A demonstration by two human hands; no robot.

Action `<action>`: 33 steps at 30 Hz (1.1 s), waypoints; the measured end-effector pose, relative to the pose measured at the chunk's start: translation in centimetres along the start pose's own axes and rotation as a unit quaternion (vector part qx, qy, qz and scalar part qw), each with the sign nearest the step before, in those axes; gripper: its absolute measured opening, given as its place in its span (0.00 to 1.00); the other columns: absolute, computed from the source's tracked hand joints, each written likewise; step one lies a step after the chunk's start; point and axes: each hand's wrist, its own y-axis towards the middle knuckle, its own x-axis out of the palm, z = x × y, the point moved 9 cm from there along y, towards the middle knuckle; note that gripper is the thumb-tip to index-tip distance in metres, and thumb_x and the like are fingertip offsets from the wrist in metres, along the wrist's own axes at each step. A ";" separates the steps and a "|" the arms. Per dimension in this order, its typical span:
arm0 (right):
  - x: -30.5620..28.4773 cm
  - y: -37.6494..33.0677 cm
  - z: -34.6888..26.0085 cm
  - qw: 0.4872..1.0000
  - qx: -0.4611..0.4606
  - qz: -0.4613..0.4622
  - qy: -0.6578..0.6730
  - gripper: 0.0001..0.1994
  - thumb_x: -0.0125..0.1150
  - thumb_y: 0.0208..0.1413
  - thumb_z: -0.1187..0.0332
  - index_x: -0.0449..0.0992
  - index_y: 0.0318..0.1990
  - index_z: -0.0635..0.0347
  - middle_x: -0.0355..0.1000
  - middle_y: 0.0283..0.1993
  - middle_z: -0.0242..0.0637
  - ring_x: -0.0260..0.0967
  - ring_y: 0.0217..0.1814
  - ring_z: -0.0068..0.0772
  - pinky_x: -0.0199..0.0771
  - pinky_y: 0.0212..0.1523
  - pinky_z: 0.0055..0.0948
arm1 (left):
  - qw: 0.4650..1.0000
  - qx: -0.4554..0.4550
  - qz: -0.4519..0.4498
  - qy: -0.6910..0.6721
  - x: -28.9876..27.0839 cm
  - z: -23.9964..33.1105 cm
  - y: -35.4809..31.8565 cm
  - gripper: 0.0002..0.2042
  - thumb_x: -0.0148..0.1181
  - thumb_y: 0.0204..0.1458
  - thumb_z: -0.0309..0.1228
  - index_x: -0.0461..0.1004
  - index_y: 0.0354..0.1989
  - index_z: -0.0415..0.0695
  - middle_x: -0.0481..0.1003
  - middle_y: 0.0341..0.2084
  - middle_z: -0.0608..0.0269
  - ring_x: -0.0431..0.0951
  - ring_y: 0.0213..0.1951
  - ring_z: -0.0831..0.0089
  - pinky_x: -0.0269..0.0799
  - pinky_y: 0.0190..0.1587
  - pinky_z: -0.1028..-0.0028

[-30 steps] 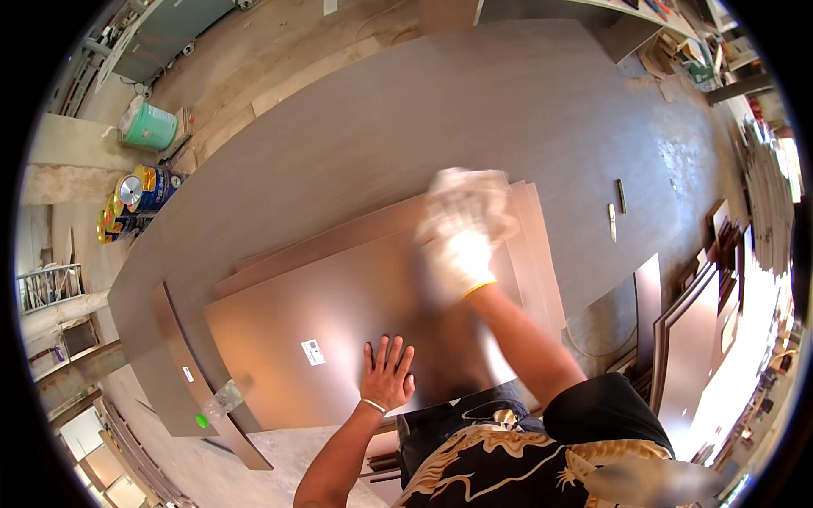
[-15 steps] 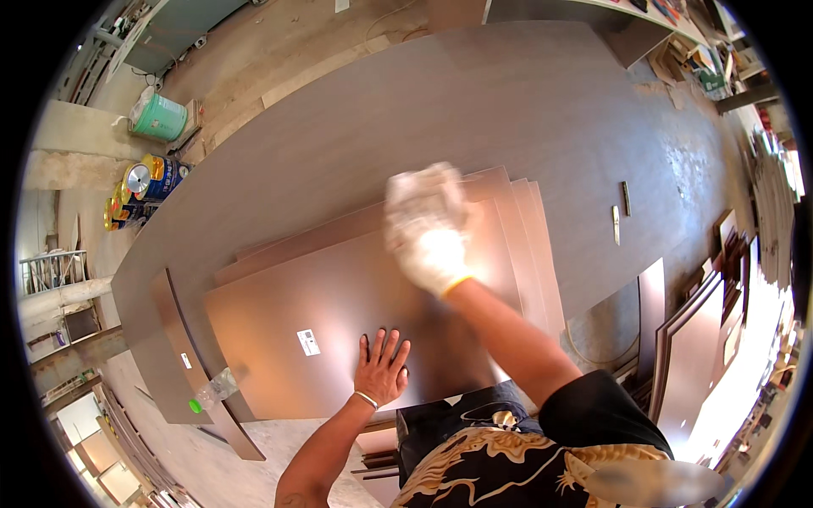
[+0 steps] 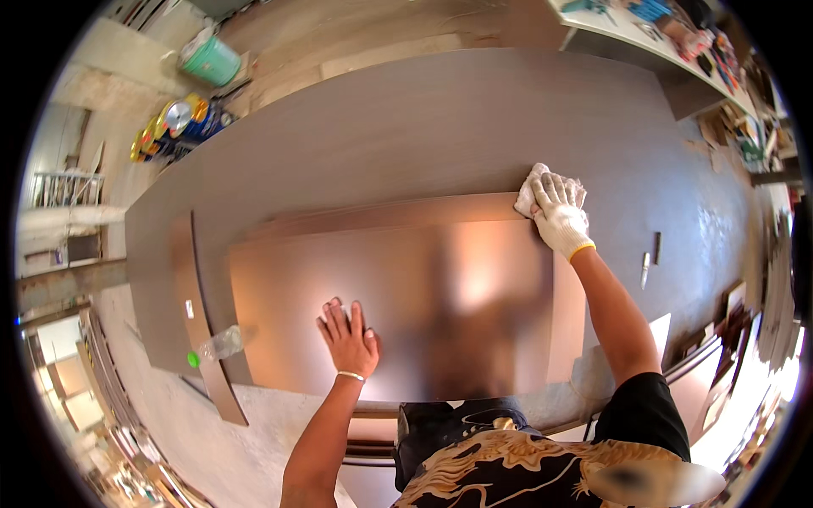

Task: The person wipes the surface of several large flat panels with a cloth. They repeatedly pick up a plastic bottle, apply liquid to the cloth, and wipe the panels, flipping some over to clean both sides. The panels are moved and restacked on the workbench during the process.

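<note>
A glossy brown panel (image 3: pixel 406 296) lies on top of a stack of panels on a large grey-brown board (image 3: pixel 440 127). My left hand (image 3: pixel 347 334) is bare and rests flat, fingers spread, on the panel's near part. My right hand (image 3: pixel 559 216), in a white work glove with a yellow cuff, presses a white cloth (image 3: pixel 532 188) against the panel's far right corner. The cloth is mostly hidden under the glove.
A narrow brown strip (image 3: pixel 199 313) lies across the left end, with a clear plastic bottle (image 3: pixel 218 345) beside it. A small knife-like tool (image 3: pixel 645 269) lies on the board at right. A green bucket (image 3: pixel 210 59) and paint cans (image 3: pixel 174 127) stand on the floor far left. Cluttered shelf at top right.
My gloved right hand with the cloth has moved from the panel's middle to its far right corner. The left hand stayed flat on the panel.
</note>
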 end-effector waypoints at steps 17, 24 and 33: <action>6.1 0.0 -43.3 0.868 -0.475 -0.013 0.145 0.26 0.65 0.57 0.70 0.74 0.64 0.53 0.72 0.67 0.44 0.61 0.75 0.52 0.56 0.74 0.53 | 0.992 -0.030 0.009 -0.123 -1.0 -0.8 0.2 0.32 0.53 0.58 0.41 0.63 0.74 0.51 0.52 0.76 0.38 0.47 0.77 0.35 0.39 0.74 0.31; 2.6 -0.4 -19.9 0.898 -0.431 -0.054 0.073 0.19 0.61 0.49 0.75 0.83 0.51 0.65 0.75 0.58 0.55 0.64 0.72 0.63 0.46 0.80 0.60 | 0.985 -0.038 0.007 -0.166 -1.4 -0.4 0.8 0.32 0.55 0.57 0.41 0.64 0.73 0.51 0.51 0.77 0.42 0.46 0.79 0.41 0.44 0.74 0.33; 10.5 1.3 -54.9 0.778 -0.622 0.032 -0.088 0.26 0.59 0.62 0.66 0.67 0.69 0.48 0.64 0.70 0.45 0.52 0.79 0.54 0.46 0.79 0.53 | 0.984 -0.027 -0.012 -0.176 -1.2 -0.5 0.2 0.36 0.59 0.57 0.44 0.61 0.75 0.50 0.46 0.79 0.41 0.40 0.80 0.41 0.42 0.74 0.33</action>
